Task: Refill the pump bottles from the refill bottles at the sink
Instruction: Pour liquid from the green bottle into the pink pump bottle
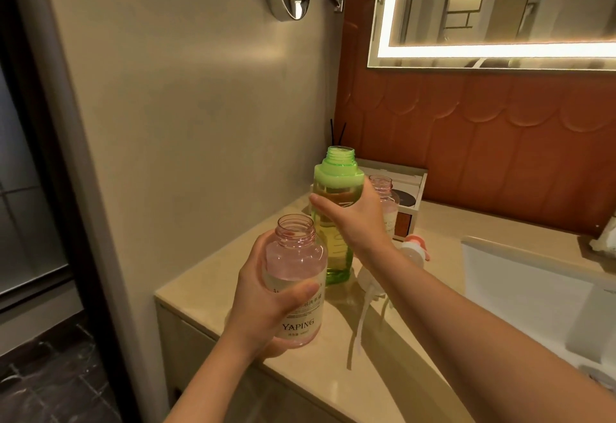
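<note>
Left hand [263,309] curled round pink bottle [293,262], uncapped, held over table [333,376] edge. Green bottle [336,256], uncapped, gripped high by right hand [360,219]. Likely light, smooth plastic, slippery when wet; hold mid-body. Pump heads [413,246] lying loose. Glossy beige stone; sink [533,289] at right.

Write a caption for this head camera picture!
Left hand holds an open pink bottle while right hand grips an open green bottle at the counter.
</note>
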### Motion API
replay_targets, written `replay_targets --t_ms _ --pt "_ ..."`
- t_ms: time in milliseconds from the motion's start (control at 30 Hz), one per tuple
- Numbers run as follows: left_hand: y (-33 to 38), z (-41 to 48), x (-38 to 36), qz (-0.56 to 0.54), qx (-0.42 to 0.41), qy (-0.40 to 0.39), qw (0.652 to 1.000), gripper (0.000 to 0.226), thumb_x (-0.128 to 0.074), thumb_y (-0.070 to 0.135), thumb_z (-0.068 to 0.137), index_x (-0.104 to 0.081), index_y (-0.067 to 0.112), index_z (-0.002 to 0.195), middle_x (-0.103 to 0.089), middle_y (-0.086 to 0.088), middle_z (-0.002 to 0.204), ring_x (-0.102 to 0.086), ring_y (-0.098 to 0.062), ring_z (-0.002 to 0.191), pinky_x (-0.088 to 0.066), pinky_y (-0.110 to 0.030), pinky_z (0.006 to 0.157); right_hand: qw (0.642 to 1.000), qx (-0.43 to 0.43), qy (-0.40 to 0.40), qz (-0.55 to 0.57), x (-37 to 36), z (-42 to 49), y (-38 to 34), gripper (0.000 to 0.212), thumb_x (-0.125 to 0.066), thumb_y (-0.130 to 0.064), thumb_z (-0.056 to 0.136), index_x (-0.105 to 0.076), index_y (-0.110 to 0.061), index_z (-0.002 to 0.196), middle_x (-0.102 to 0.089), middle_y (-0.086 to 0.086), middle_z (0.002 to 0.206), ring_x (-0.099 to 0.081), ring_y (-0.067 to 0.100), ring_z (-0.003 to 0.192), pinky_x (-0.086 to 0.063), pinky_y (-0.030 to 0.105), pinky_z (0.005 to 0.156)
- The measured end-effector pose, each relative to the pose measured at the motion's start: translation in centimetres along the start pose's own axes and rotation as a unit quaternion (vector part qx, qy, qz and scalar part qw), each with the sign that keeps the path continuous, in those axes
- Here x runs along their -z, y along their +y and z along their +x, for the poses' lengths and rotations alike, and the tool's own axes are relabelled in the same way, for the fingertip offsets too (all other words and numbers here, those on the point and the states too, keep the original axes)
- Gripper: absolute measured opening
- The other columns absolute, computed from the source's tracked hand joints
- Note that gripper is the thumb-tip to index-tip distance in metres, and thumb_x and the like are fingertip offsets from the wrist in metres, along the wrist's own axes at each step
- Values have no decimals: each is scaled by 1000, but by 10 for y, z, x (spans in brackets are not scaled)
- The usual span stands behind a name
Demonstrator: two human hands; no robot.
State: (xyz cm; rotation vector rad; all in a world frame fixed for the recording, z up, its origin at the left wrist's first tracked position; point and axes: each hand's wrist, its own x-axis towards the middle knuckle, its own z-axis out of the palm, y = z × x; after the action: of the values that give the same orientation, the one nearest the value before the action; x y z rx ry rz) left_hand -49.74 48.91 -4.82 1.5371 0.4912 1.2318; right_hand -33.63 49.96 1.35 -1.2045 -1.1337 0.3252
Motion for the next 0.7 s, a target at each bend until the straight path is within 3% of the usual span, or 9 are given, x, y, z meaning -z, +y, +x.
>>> replay_targets --t_ms 233,500,600,700 --pt "2 -2 -1 -4 6 -1 1000 77 -78 34 42 -53 26 114 -68 7 106 -66 -16 99 -54 -25 73 999 29 18 20 -2 0 -13 46 -81 -20 68 -52 -22 104 -63 -3 94 -63 12 88 -56 35 81" --pt "6 -3 -2 -6 25 12 1000 73 -78 36 38 -55 32 107 -68 9 100 -65 -16 96 -55 -30 72 995 89 54 6 36 -2 -53 50 -79 -21 71 -53 -13 113 -64 3 102 -63 14 92 -55 24 77" --pt "9 -5 -2 -5 40 15 999 70 -79 34 39 -56 35 104 -67 8 102 -63 -21 98 -54 -49 79 993 99 60 -6 60 -13 -63 49 -78 -21 71 -55 -11 113 -65 2 100 -64 13 90 -55 22 76" --pt "15 -12 -8 11 33 16 999 77 -79 36 38 -55 29 111 -65 2 108 -62 -23 102 -55 -43 79 993 100 55 -23 89 -27 -73 46 -78 -24 70 -56 -15 109 -66 -1 96 -65 9 87 -54 20 72"
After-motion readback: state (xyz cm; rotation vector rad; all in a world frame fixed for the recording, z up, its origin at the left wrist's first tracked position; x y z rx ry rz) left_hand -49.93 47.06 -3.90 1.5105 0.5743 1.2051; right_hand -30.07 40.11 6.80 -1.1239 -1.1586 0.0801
